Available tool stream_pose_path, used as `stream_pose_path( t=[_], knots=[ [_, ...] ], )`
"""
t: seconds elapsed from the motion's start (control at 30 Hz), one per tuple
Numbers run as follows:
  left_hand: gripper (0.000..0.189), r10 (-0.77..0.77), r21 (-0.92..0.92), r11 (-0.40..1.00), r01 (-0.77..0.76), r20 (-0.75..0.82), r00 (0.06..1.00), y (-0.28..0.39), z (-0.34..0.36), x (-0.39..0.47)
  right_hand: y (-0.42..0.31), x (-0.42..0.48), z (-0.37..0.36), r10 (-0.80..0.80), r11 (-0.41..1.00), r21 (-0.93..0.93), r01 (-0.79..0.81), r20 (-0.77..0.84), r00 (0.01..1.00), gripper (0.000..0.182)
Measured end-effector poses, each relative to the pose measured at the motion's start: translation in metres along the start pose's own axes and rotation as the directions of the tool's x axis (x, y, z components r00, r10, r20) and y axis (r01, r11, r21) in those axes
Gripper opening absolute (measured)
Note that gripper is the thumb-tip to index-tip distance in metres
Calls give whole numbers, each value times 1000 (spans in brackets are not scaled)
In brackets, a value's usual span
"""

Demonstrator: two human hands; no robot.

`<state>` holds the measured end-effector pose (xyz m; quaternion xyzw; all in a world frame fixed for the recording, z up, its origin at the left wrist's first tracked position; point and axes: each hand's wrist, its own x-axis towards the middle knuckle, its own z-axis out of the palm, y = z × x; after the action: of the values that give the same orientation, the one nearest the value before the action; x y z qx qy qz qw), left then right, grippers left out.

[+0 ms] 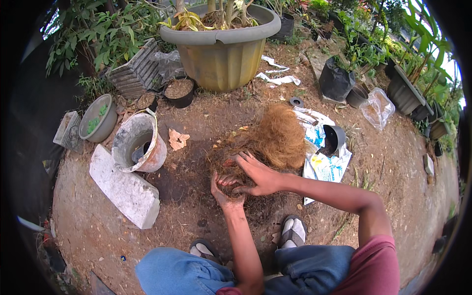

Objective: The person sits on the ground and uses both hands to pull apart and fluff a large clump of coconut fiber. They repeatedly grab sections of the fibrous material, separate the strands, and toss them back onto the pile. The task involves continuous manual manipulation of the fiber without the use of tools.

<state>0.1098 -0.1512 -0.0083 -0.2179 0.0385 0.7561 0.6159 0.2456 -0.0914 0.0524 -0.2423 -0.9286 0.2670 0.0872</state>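
My left hand is cupped palm up around a clump of dark, soil-covered fibre. Over that clump arches my right hand, with its thumb at the near side and its fingers reaching across the far side. Part of the clump is hidden under the right hand. Just beyond my hands rests a large heap of brown coconut fibre, with loose strands spread on the soil at its left.
A worn bucket and a pale concrete block stand left. At right, a black pot lies tipped on a printed plastic sack, near a roll of tape. A large planter stands ahead. My sandalled feet flank the near ground.
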Motion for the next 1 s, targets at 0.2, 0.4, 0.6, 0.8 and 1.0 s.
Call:
stream_pose_path(
  t=[0.2, 0.4, 0.6, 0.8, 1.0],
  knots=[
    [30, 10, -72, 997, -8, 27, 1000, 6, 0, -1, 6, 6, -4, -56, 998, 6, 55, 65, 996, 98],
    [29, -65, -105, 992, 75, 94, 993, -4, 1, -2, -4, 4, -14, 18, 988, -155, -5, 82, 996, 94],
    [29, -54, -53, 997, 62, 146, 988, -1, 13, -5, -16, 2, -25, -28, 948, -312, 53, 85, 996, 82],
    [28, 104, 120, 987, -108, 42, 994, -7, 22, -7, 5, 3, -28, -26, 991, -130, 16, -75, 997, 76],
    [27, 147, 150, 978, -148, 17, 989, -5, 18, -2, 1, 1, -30, 1, 997, -77, -3, -35, 999, 91]
  ],
)
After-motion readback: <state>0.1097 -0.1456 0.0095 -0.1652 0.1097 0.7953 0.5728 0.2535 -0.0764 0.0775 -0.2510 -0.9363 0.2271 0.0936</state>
